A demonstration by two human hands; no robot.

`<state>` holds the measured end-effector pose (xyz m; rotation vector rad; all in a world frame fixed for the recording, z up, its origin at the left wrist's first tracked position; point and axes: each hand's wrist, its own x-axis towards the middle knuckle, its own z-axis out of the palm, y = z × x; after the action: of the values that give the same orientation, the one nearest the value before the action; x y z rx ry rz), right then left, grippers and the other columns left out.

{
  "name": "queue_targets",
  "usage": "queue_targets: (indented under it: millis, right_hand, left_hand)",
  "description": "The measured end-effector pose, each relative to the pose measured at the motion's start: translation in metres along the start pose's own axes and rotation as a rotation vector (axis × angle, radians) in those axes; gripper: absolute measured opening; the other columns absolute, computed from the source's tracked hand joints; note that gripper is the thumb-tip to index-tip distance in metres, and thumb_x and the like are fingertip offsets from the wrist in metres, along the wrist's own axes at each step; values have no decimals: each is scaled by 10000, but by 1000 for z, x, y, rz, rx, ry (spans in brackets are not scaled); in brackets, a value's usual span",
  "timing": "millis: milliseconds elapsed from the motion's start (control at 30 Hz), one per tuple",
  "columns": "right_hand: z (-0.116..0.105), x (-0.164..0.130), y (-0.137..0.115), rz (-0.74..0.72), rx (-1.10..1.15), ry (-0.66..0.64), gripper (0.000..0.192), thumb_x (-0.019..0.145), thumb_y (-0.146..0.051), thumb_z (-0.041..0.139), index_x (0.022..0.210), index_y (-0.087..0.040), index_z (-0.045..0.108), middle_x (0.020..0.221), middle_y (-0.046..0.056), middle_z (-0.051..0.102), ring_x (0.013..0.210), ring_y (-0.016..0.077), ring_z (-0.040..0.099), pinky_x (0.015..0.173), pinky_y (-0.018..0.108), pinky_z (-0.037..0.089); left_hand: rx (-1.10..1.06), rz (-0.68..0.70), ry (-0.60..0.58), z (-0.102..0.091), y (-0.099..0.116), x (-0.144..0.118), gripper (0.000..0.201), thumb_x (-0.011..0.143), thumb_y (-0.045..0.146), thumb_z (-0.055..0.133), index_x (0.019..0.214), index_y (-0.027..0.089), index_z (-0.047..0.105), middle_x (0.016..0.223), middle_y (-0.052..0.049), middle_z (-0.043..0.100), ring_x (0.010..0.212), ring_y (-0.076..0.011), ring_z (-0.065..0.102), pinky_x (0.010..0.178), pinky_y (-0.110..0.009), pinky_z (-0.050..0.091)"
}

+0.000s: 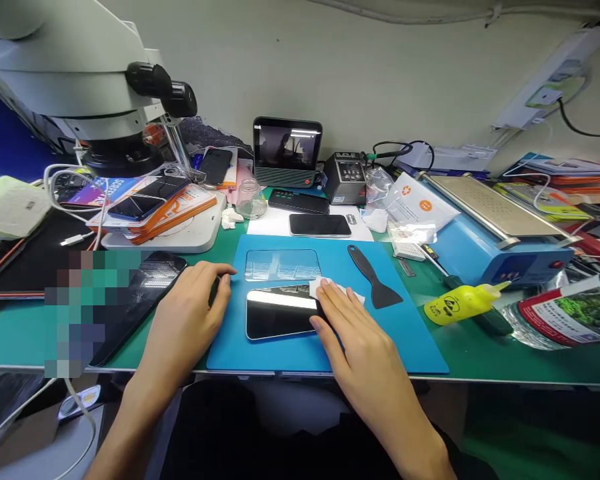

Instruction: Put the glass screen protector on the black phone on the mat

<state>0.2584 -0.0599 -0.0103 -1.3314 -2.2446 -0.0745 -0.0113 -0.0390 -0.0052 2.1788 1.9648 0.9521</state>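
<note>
A smartphone (281, 312) with a glossy black screen lies face up on the blue mat (290, 353). My right hand (357, 327) presses a folded white wipe (361, 298) onto the right end of its screen, fingers close together. To the left of the phone, my left hand (196, 303) rests at the mat's edge, thumb and index finger apart, holding nothing visible. Behind the phone lies a clear glass screen protector (283, 265) with a dark border. A black plastic scraper (373, 277) lies on the mat to the right.
A microscope (95, 87) overhangs the left, near stacked boxes and a dark tablet (140, 300). Behind the mat are phones, a glass jar (251, 199) and a small display (288, 147). At right stand a blue heating machine (495, 247), a yellow bottle (455, 305) and a large labelled bottle (575, 310).
</note>
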Motion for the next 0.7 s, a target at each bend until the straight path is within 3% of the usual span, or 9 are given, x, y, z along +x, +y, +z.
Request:
queue_targets:
  millis: [233, 467, 567, 633, 700]
  right_hand:
    - [-6, -45, -1, -2, 47, 107, 539, 1063, -95, 571, 1597, -149, 517, 1589, 80, 613, 1535, 255, 517, 1264, 473, 493]
    - [-6, -47, 8, -29, 123, 220, 651, 994, 53, 572, 1567, -257, 571, 1468, 23, 720, 1417, 241, 646, 1223, 460, 553]
    - [-14, -47, 14, -30, 215, 269, 594, 986, 53, 586, 1458, -296, 676, 1339, -9, 793, 1321, 238, 720, 1203, 473, 572]
    - [-20, -45, 19, 83, 310, 304, 425, 1005, -16, 623, 1279, -304, 775, 1214, -21, 832, 1228, 239, 770, 1156, 455, 603]
    - [-27, -39, 26, 288, 405, 400, 244, 1023, -121, 661, 1120, -292, 806, 1119, -8, 842, 1140, 243, 797, 1078, 422, 635]
  left_hand:
    - [-7, -5, -13, 1, -2, 0, 234, 1110, 381, 432, 1151, 270, 634, 1160, -51, 721, 1135, -294, 659, 949, -426, 467]
    - [-8, -11, -20, 1, -2, 0, 249, 1108, 403, 421, 1149, 274, 630, 1135, -49, 713, 1120, -291, 654, 951, -426, 464]
    - [-12, -15, -24, 1, -2, -1, 262, 1109, 415, 416, 1154, 273, 631, 1148, -50, 712, 1132, -291, 656, 951, -424, 466]
    - [-12, -19, -18, 2, -1, -2, 268, 1107, 423, 417, 1152, 273, 634, 1159, -52, 715, 1143, -295, 658, 951, -426, 470]
    - [-15, -18, -17, 2, -1, -1, 275, 1106, 423, 419, 1151, 268, 641, 1166, -56, 720, 1154, -298, 657, 963, -431, 473]
